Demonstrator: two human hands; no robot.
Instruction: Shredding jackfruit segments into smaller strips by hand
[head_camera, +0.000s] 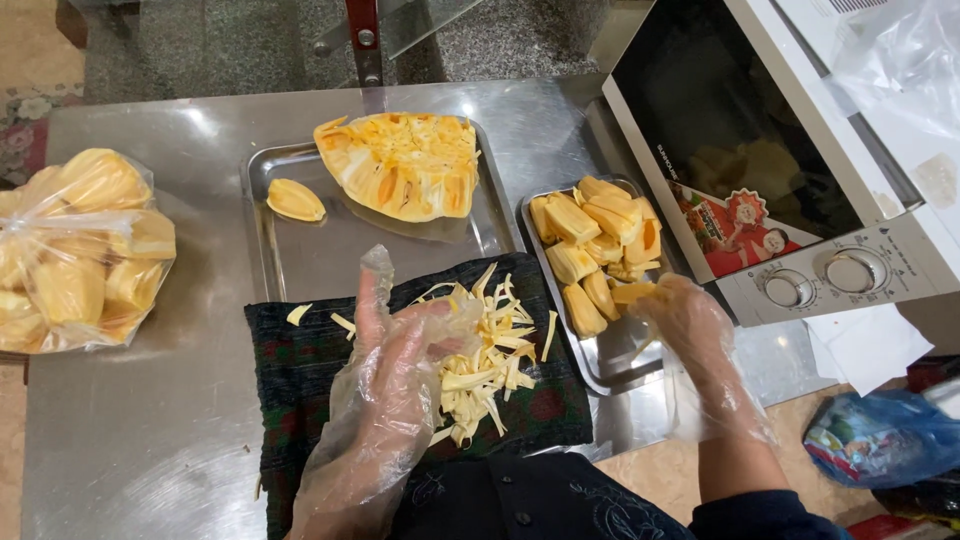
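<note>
Both my hands wear loose clear plastic gloves. My left hand hovers with spread fingers over a dark cloth, touching a heap of pale yellow jackfruit strips. My right hand holds a yellow jackfruit pod at the edge of a small steel tray filled with several pods. A larger steel tray behind the cloth carries a big cut jackfruit chunk and one loose pod.
A clear bag of jackfruit pods lies at the left of the steel table. A white microwave stands at the right. A blue plastic bag lies lower right.
</note>
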